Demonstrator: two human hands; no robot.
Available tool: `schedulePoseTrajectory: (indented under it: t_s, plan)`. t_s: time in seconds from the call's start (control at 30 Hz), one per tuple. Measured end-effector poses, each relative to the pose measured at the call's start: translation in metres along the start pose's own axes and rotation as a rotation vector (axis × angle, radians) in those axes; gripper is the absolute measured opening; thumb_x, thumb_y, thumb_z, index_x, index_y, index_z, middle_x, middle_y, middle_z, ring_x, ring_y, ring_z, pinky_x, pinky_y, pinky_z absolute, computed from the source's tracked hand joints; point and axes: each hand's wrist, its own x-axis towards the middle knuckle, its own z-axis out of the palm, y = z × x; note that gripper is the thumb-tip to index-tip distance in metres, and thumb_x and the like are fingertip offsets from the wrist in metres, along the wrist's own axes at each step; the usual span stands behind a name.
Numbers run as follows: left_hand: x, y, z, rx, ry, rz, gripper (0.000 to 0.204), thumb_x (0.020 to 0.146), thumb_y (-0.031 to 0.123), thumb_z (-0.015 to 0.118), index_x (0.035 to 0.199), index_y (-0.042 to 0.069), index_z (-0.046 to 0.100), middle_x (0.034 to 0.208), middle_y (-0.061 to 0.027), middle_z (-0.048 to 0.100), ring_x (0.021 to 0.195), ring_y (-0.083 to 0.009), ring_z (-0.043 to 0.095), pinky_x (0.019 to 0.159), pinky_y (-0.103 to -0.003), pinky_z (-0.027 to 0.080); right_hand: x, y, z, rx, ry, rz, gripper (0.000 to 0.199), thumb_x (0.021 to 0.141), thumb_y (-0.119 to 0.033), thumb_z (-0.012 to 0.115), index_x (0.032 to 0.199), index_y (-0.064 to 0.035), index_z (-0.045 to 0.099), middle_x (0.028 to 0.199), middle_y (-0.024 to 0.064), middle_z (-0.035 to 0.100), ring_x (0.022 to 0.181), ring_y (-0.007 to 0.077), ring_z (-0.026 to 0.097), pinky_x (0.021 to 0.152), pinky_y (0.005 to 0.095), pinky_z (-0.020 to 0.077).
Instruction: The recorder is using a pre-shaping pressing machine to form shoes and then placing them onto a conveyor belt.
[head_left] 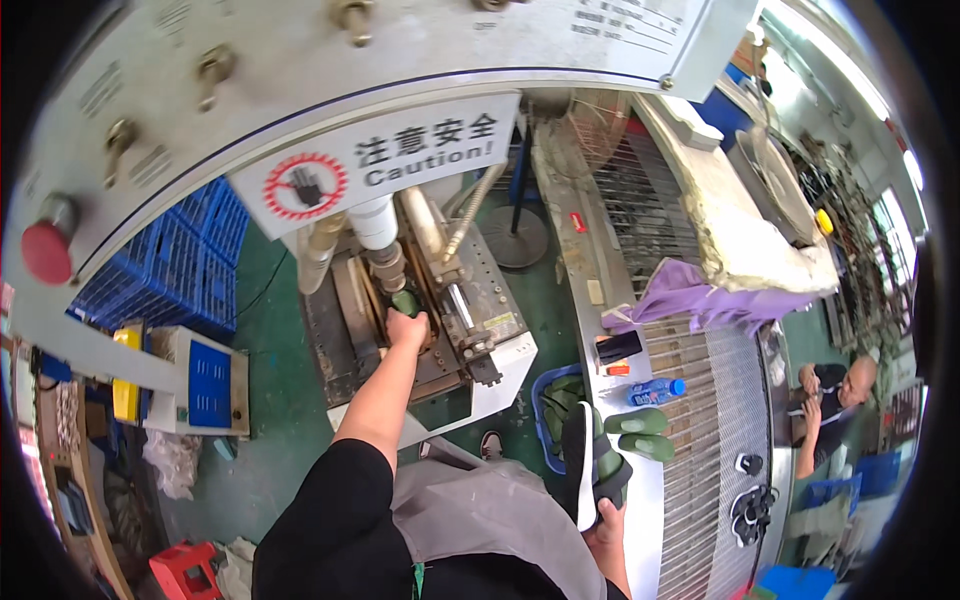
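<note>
My left hand [407, 328] reaches into the press machine [440, 370] and is closed round a green piece [404, 302] that looks like a shoe last, under the machine's vertical ram [385, 262]. Most of that piece is hidden by the hand and the ram. Low on the right, my right hand [606, 528] grips a slipper [582, 465] with a white sole, black footbed and black strap. A green last [609, 462] shows at its strap. Beside it, a pair of green lasts [642, 434] lies on the bench.
A blue basket [547, 425] of green pieces stands between machine and bench. On the bench are a dark phone-like object [618, 347], a bottle [655, 392] and a slatted conveyor [690, 450]. A control panel [300, 80] overhangs the machine. Another person [835, 405] is far right.
</note>
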Motion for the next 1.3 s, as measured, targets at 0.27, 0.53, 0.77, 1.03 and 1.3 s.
schedulePoseTrajectory:
  t_s: [0.27, 0.53, 0.77, 1.03, 1.3]
  plan:
    - [0.047, 0.0, 0.032, 0.199, 0.031, -0.095, 0.064, 0.08, 0.034, 0.074, 0.124, -0.004, 0.046, 0.114, -0.0251, 0.063, 0.102, -0.0425, 0.065, 0.088, -0.047, 0.054, -0.058, -0.004, -0.015, -0.118, 0.211, -0.092, 0.078, 0.07, -0.019, 0.076, 0.14, -0.0033, 0.046, 0.124, 0.0152, 0.064, 0.106, 0.0282, 0.063, 0.096, 0.0376, 0.0487]
    - [0.049, 0.001, 0.017, 0.083, 0.098, -0.166, 0.059, 0.079, 0.032, 0.076, 0.12, -0.003, 0.052, 0.106, -0.0234, 0.067, 0.096, -0.043, 0.067, 0.087, -0.047, 0.055, -0.056, -0.007, 0.0, -0.199, 0.233, -0.103, 0.078, 0.07, -0.02, 0.077, 0.14, -0.0034, 0.045, 0.125, 0.0155, 0.063, 0.109, 0.0277, 0.061, 0.098, 0.038, 0.0473]
    - [0.015, -0.002, -0.071, -0.179, -0.097, -0.159, 0.049, 0.082, 0.025, 0.074, 0.117, -0.006, 0.06, 0.103, -0.0218, 0.069, 0.089, -0.0366, 0.069, 0.08, -0.044, 0.058, 0.015, -0.006, 0.06, -0.149, 0.011, -0.088, 0.072, 0.071, -0.015, 0.074, 0.136, -0.0029, 0.048, 0.123, 0.0161, 0.062, 0.108, 0.0287, 0.06, 0.097, 0.0377, 0.0471]
    - [-0.111, -0.118, -0.213, -0.941, -0.516, -0.287, 0.04, 0.087, 0.017, 0.069, 0.118, -0.007, 0.061, 0.104, -0.0191, 0.069, 0.086, -0.0283, 0.069, 0.076, -0.041, 0.059, 0.1, 0.06, 0.178, -0.468, -0.258, 0.131, 0.051, 0.077, 0.002, 0.072, 0.125, -0.0004, 0.055, 0.109, 0.0145, 0.064, 0.096, 0.0239, 0.061, 0.089, 0.033, 0.0501]
    - [-0.28, -0.325, -0.305, -1.197, -0.023, -0.437, 0.043, 0.089, 0.016, 0.066, 0.126, -0.003, 0.055, 0.108, -0.019, 0.067, 0.089, -0.0292, 0.067, 0.07, -0.04, 0.059, 0.178, 0.188, 0.311, -0.534, -0.235, 0.06, 0.055, 0.077, -0.007, 0.079, 0.127, -0.0001, 0.057, 0.112, 0.0159, 0.066, 0.096, 0.0239, 0.063, 0.087, 0.034, 0.0516]
